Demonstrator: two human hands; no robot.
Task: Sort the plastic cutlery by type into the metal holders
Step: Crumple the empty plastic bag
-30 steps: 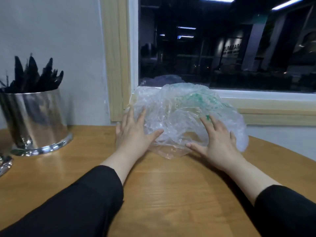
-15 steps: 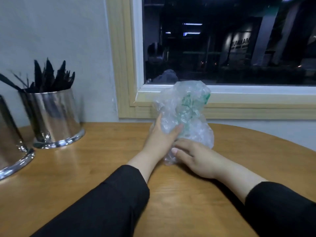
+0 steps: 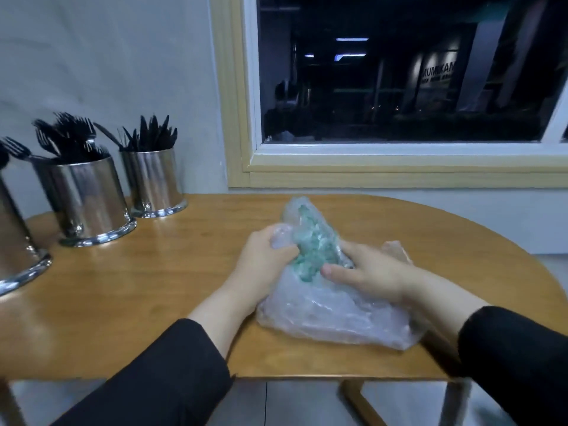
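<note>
Both hands are gripping a crumpled clear plastic bag [image 3: 332,305] on the wooden table [image 3: 153,272]. The left hand [image 3: 261,265] is curling its fingers into the bag's upper left fold, and the right hand [image 3: 368,275] is pressing curled fingers into the green-printed bunch; film is hiding some fingertips. Far left, three metal holders are standing: the back one [image 3: 153,182] is holding black knives [image 3: 153,133], the middle one [image 3: 89,201] black forks [image 3: 67,133], and the nearest [image 3: 15,247] is being cut off by the frame, its contents hard to make out.
</note>
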